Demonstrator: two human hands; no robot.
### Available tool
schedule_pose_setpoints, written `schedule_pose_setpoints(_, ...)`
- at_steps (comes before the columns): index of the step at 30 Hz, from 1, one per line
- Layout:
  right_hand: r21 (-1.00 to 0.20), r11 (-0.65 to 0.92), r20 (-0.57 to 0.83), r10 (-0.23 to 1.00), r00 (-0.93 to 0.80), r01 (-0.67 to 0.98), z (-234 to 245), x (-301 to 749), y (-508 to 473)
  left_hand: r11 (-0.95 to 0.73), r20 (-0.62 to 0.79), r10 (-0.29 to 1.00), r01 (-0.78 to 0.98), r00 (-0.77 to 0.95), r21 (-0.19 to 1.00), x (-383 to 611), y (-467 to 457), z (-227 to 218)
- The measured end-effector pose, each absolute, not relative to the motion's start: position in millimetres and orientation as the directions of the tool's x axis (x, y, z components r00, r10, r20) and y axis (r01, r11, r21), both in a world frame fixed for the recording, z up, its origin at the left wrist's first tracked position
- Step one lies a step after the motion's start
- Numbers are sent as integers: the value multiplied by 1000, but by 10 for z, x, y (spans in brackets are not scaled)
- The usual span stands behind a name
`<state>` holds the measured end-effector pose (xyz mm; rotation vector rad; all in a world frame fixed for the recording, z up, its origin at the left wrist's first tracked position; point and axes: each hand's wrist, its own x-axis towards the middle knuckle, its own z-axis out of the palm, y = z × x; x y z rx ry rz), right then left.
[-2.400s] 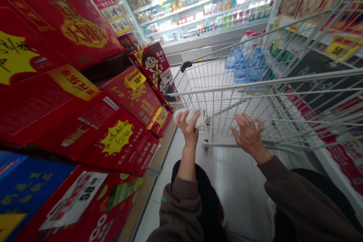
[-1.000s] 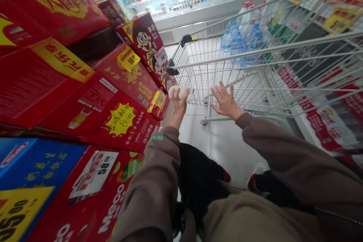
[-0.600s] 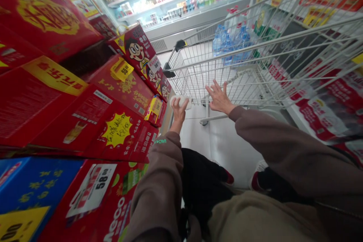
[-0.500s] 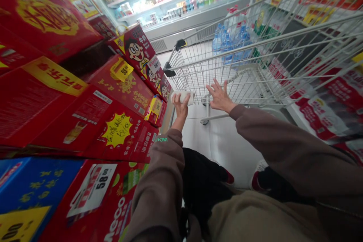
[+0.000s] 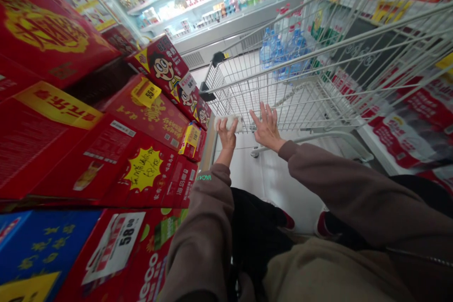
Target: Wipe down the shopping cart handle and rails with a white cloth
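The left hand [image 5: 225, 136] grips a soft white packet [image 5: 229, 123] in its fingers, in front of a silver wire shopping cart [image 5: 240, 99]; the right hand [image 5: 267, 127] is spread wide and empty. So shallow a hold could let the packet drop to the floor, and stacked red cartons [image 5: 148, 170] just left of the grip could catch it.

Our left arm [image 5: 201, 240] reaches forward in a brown sleeve, bent, with the forearm bare past the cuff. Our left hand [image 5: 226, 136] is curled closed, its fingers [image 5: 222, 125] bent over and the back of the hand facing us. Our right arm [image 5: 339, 179] stretches far from the right, sleeved almost to the right wrist [image 5: 278, 141]. Our right hand [image 5: 267, 127] is wide open, fingers [image 5: 262, 113] spread and pointing far. The two hands are near each other but apart.
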<state>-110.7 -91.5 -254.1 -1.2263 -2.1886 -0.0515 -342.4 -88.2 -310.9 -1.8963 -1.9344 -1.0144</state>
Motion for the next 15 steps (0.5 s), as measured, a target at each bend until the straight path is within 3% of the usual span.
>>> schedule_pose_setpoints(6, -229, 545, 500, 777, -383, 806, -2576, -1116, -893, -137, 497, 867, 941, -38, 310, -3608, -1136, -3238)
schedule_pose_setpoints(11, -298, 491, 486, 816, -313, 819, -2422, -1112, -829, -24, 549, 813, 933, -192, 360, -3608, -971, -3105)
schedule_pose_setpoints(15, -300, 471, 470, 830, -302, 829, -2336, -1092, -833, -59, 558, 813, 931, -165, 361, -3474, -924, -3131)
